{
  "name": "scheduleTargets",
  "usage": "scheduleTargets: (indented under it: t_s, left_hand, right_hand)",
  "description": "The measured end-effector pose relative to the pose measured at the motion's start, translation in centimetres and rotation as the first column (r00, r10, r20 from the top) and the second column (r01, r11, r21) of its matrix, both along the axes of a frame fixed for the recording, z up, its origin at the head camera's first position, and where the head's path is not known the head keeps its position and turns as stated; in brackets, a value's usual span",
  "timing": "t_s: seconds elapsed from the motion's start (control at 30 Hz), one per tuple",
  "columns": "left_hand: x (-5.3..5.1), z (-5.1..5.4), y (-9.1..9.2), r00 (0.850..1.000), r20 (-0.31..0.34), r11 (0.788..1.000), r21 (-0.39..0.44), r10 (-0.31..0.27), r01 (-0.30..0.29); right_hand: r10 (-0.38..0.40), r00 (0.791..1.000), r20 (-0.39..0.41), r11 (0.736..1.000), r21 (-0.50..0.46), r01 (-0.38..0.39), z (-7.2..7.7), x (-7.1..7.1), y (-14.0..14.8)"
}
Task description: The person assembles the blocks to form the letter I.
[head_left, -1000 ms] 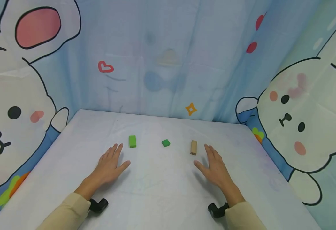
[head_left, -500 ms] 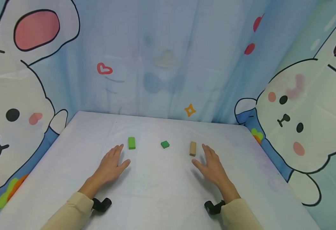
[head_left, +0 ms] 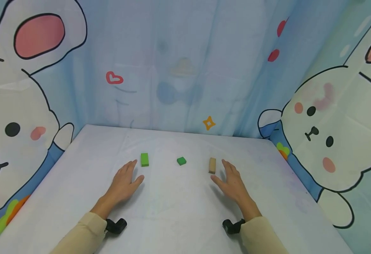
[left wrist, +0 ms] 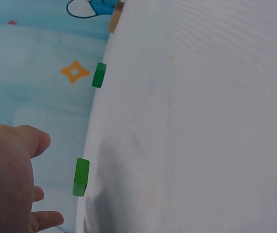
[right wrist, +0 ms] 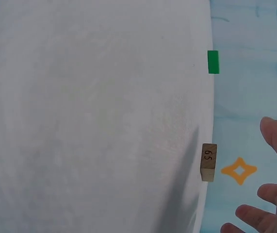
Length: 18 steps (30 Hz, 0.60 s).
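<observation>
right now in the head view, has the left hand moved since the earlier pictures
Yes, slightly: judged against the left green block, the left hand has shifted forward and rightward, closer to it.

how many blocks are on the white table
3, in a row across the white-covered table: a light green rectangular block at the left, a small darker green block in the middle, and a tan wooden rectangular block at the right.

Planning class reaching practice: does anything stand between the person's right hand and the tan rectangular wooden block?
Nothing visible does: in the head view, only white table surface shows between the right hand and the tan wooden block.
</observation>
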<state>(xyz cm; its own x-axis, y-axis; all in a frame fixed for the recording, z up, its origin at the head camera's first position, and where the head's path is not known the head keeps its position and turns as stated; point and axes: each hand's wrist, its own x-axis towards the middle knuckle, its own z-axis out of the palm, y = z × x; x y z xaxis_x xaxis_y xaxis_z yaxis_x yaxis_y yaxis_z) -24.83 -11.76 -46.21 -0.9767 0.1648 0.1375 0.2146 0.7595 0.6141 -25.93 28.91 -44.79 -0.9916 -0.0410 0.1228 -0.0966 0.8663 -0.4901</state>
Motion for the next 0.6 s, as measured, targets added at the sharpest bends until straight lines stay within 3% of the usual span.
scheduleTargets:
  t_s: [0.6]
  left_hand:
    - [-2.0,-0.4,0.8,0.998,-0.026,0.999,0.003,0.048,-0.048]
  right_hand:
    - [-0.039,0.999,0.032,0.997,-0.062,0.040,-0.6,-1.4,-0.3]
